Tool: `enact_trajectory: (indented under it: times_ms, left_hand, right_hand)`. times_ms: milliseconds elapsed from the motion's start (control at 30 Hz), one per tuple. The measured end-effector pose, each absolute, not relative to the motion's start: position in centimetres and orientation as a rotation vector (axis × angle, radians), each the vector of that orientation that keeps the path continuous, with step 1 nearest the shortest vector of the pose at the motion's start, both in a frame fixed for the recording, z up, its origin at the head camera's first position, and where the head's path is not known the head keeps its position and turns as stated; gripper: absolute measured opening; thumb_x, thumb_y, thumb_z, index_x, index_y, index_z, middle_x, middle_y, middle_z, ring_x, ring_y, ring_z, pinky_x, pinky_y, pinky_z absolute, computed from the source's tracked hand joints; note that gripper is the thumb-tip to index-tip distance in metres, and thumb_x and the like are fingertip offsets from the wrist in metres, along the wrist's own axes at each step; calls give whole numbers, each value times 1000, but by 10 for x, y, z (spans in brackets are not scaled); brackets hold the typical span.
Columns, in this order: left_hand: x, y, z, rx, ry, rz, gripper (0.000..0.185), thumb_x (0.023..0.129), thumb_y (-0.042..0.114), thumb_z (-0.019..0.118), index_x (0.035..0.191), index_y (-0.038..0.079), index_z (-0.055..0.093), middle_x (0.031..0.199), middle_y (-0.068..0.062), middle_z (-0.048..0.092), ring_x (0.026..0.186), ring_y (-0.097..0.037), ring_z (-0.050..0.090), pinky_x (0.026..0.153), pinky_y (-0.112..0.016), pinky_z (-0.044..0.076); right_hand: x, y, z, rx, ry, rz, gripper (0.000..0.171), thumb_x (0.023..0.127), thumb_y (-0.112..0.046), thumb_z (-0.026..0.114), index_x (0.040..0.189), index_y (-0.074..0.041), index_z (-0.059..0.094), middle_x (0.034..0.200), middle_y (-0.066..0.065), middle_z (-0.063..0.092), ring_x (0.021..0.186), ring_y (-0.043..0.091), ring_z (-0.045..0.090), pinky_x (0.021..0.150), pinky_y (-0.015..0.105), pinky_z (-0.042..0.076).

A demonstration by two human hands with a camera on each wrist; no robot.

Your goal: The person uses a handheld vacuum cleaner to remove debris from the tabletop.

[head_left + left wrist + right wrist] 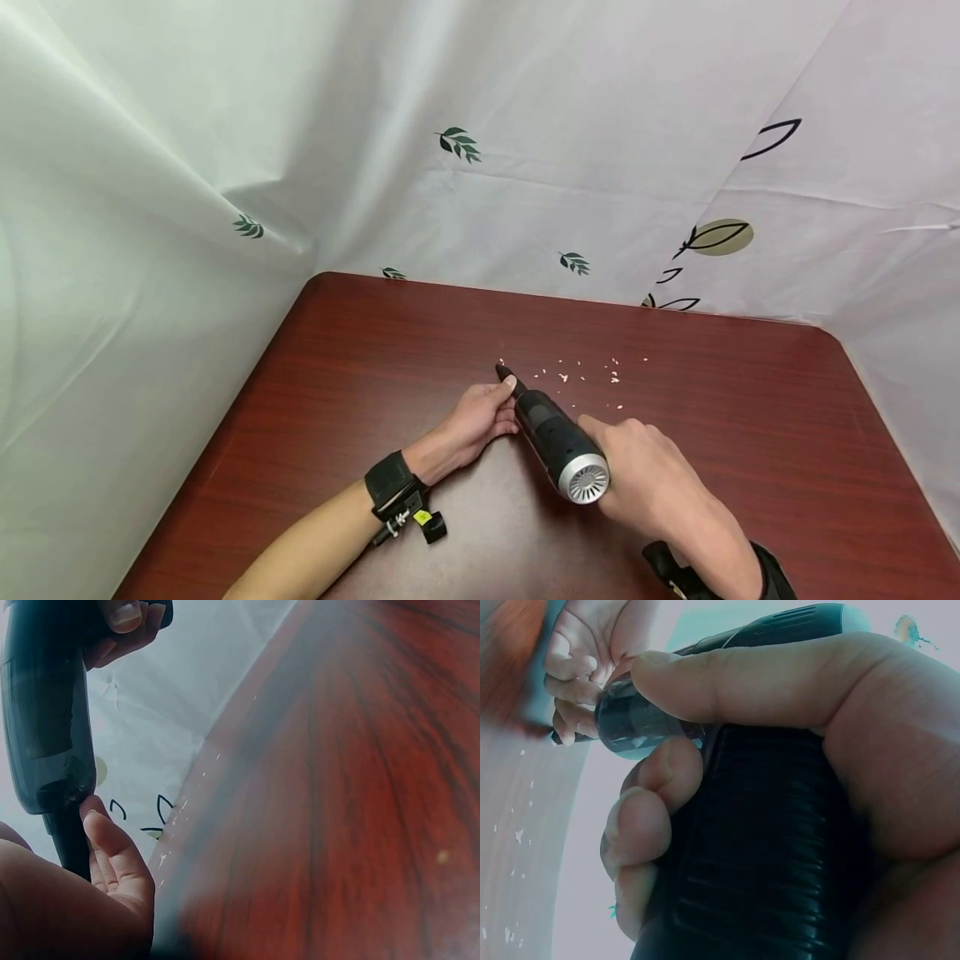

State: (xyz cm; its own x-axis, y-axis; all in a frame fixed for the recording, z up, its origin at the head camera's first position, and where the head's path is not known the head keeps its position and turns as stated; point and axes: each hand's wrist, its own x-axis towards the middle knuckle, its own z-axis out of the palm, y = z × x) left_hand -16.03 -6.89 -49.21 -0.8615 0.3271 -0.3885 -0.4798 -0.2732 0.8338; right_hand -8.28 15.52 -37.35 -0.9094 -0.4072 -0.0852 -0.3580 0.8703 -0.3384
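Observation:
A black handheld vacuum (555,432) with a silver vented rear end lies slanted over the dark red table (337,392), its narrow nozzle (504,372) pointing up-left. My right hand (641,479) grips its ribbed body (765,847), fingers and thumb wrapped round it. My left hand (480,417) holds the front near the nozzle, with the thumb on top; in the left wrist view the fingers (105,840) pinch the thin nozzle (67,840). Small white crumbs (588,373) lie scattered on the table just right of the nozzle tip.
A white curtain with leaf prints (459,143) hangs round the table on the back and both sides. The table's far edge (570,298) runs close behind the crumbs. Both wrists wear black camera straps (396,492).

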Motion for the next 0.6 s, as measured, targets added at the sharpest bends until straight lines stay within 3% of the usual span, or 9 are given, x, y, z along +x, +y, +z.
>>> enact_trajectory:
  times_ms: [600]
  left_hand:
    - [-171, -61, -495, -165, 1492, 2189, 37, 117, 29, 45, 101, 0, 62, 81, -3, 64, 70, -11, 61, 65, -23, 55]
  right_hand:
    - [-91, 162, -379, -611, 2905, -519, 47, 66, 1, 83, 99, -23, 61, 66, -12, 54, 58, 10, 51, 52, 32, 45]
